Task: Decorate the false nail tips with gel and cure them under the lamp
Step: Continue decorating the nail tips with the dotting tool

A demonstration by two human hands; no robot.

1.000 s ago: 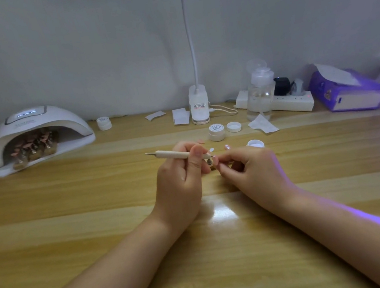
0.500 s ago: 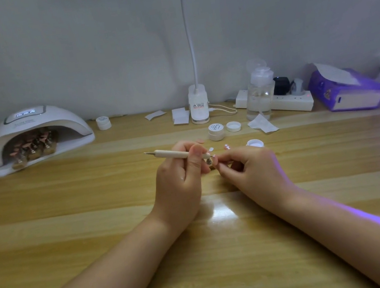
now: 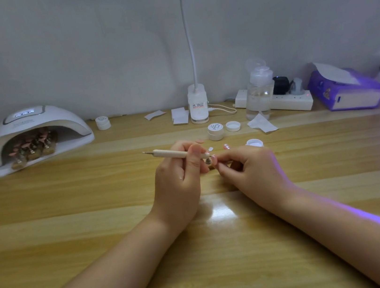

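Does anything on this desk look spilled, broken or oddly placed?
Nothing looks spilled or broken. Two things stand out mildly: a small white round gel pot sits uncapped behind the right hand, with a loose white lid farther back, and a crumpled white wipe lies beside the clear pump bottle.

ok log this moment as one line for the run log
left hand: grips beige wooden dotting pen | right hand: pinches small pink nail tip | white dome curing lamp: holds nail stands

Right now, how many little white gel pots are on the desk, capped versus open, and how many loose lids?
Capped pots: 2, back and centre
Open pots: 1
Loose lids: 1
Total: 4
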